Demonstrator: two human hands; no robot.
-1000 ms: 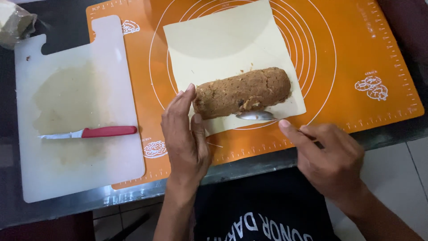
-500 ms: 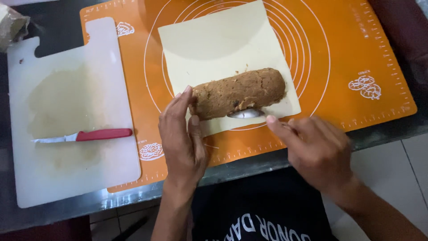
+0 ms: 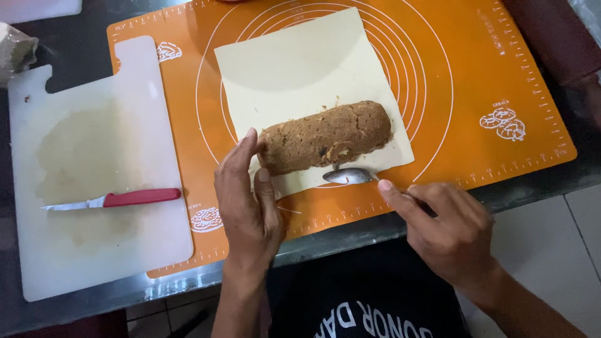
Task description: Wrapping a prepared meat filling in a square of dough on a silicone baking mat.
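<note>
While pressed flat against the log's (image 3: 325, 138) left end, left hand (image 3: 247, 200) open, fingers straight, thumb alongside, holding nothing. Right hand (image 3: 447, 228) at 5 o'clock, closed around a spoon (image 3: 347, 176) handle, index finger stretched along it. Spoon bowl touching the log's near edge, about mid-length, resting on the dough sheet (image 3: 300, 62). Log brown, crumbly, lying slightly tilted, right end higher toward 2 o'clock, on the sheet's near part. A few crumbs just beyond its far side. Sheet pale yellow, square, flat on the orange mat (image 3: 488, 69) with white ring markings. Mat on a dark desk (image 3: 75, 44). At 9 o'clock, white cutting board (image 3: 94, 250), partly overlapping the mat's left edge, smeared with a pale stain. Red-handled knife (image 3: 119, 199) lying on the board, blade pointing to 9 o'clock, well apart from both hands. At 10 o'clock corner, crumpled bag (image 3: 15, 53), mostly cut off. Dark apron at 6 o'clock, below the desk edge.
</note>
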